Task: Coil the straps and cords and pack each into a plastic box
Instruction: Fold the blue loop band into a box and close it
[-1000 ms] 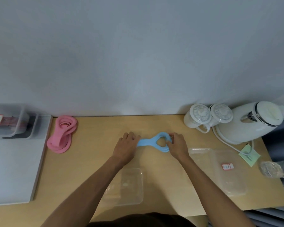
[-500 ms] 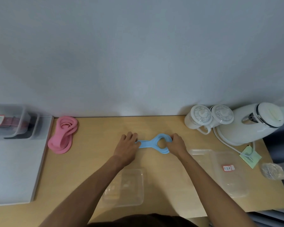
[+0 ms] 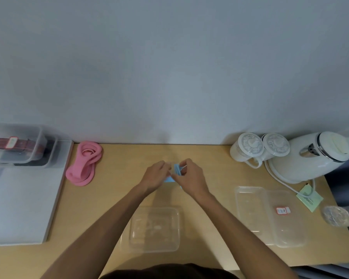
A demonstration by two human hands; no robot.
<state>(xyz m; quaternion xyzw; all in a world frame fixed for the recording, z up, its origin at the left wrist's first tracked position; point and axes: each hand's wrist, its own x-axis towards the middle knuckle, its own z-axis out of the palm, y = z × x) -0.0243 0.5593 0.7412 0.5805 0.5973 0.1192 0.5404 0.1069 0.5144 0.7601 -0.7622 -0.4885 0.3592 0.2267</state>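
A light blue strap [image 3: 177, 170] is folded small between my two hands at the middle of the wooden table [image 3: 117, 198]. My left hand [image 3: 155, 175] grips its left side and my right hand [image 3: 188, 177] pinches the folded loops; most of the strap is hidden by my fingers. A pink strap [image 3: 85, 164] lies loosely coiled at the back left. An open clear plastic box [image 3: 154, 228] sits just in front of my hands. Two more clear boxes or lids [image 3: 270, 214] lie overlapping at the right.
At the left, a grey board [image 3: 18, 204] carries stacked clear boxes [image 3: 18, 146], one holding a red striped strap [image 3: 0, 143]. Two lidded white mugs [image 3: 258, 147], a white kettle [image 3: 312, 156] with its cord, a green note [image 3: 309, 198] and a wrapped bundle [image 3: 340, 215] crowd the right.
My hands have come together. The blue strap, stretched out in a loop between them before, is now folded into a small bundle in my fingers.
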